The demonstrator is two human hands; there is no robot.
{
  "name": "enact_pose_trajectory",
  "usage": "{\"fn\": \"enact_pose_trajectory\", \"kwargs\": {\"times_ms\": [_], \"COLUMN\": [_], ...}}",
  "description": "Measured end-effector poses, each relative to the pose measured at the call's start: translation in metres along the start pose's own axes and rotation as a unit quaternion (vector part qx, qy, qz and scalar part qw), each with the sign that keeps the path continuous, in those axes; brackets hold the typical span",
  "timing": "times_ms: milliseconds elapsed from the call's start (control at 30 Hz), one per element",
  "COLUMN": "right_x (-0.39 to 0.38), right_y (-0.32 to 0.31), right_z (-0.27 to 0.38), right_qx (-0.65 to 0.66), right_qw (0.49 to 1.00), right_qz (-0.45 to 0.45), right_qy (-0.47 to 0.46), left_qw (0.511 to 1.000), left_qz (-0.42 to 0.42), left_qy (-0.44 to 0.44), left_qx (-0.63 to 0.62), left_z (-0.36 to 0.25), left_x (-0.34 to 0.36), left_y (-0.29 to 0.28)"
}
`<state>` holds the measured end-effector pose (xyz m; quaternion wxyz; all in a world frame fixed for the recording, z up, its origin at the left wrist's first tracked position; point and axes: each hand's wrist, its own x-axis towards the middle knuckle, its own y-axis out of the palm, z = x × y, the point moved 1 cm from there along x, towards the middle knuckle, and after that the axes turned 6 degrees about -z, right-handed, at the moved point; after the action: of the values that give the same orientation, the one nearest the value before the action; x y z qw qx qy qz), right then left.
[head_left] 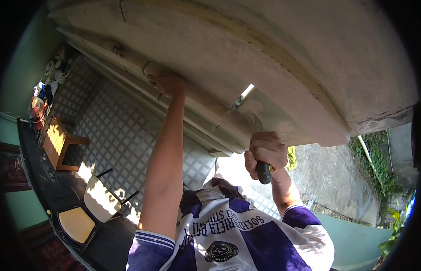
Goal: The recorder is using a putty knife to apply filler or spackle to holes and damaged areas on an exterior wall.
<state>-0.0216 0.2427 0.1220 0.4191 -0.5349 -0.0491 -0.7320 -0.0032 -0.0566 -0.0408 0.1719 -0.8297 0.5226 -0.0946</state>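
Note:
My right hand (269, 152) is closed around the black-and-yellow handle of a tool (264, 173). The tool's narrow metal blade (257, 121) points up toward a pale plastered surface (210, 49); whether its tip touches cannot be told. Farther left, my left hand (167, 84) is raised on an outstretched arm, its fingers curled at the ledge (201, 106) along that surface. Beside those fingers is a bent metal hook (146, 67), with a second hook (160, 97) just below. Left of the blade, a narrow slot (247, 90) shows bright light.
At the left stand a wooden stool (56, 142) and a chair with a tan seat (77, 224). Various items (38, 108) are heaped by the wall. Tiled floor (124, 122) stretches below the ledge. Yellow cloth (291, 158) lies behind my right hand, with plants (373, 158) farther right.

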Motion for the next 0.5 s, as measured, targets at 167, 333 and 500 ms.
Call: {"fn": "enact_pose_trajectory", "kwargs": {"times_ms": [167,333,500], "right_x": [0.003,0.007,0.006], "right_y": [0.003,-0.003,0.004], "right_z": [-0.008,-0.003,-0.007], "right_qx": [-0.004,0.049,0.019], "right_qw": [1.000,0.998,1.000], "right_qz": [0.012,-0.039,0.003], "right_qy": [-0.015,0.011,0.007], "left_qw": [0.999,1.000,1.000], "left_qz": [-0.026,0.008,0.003], "left_qy": [0.021,-0.007,0.001], "left_qx": [-0.001,0.001,-0.002], "left_z": [0.000,-0.004,-0.002], "left_x": [-0.001,-0.002,0.000], "left_y": [0.001,-0.003,-0.006]}}
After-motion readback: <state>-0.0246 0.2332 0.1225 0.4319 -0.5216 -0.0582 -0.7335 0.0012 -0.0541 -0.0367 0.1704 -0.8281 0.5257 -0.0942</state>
